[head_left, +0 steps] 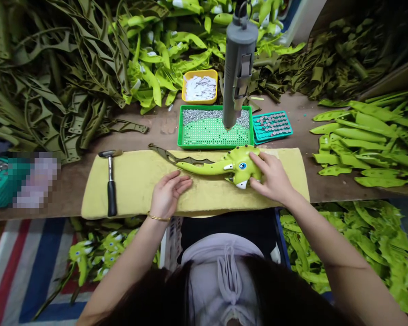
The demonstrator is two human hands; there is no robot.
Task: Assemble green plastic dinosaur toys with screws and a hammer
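A lime green plastic dinosaur toy (224, 167) with a blue eye lies on a yellow cloth pad (132, 181); an olive blade-shaped part sticks out to its left. My right hand (274, 179) grips the toy's head from the right, fingers curled over it. My left hand (170, 192) rests flat on the pad just below the toy's long neck, fingers stretched out, a thin bracelet on the wrist. A grey electric screwdriver (238, 68) hangs upright above the far side of the pad.
A hammer (111, 181) lies on the pad's left end. Behind stand a green tray of screws (214, 131), a yellow dish of white pieces (200, 87) and a teal tray (272, 126). Piles of olive and lime green parts fill the bench's back, right side and floor bins.
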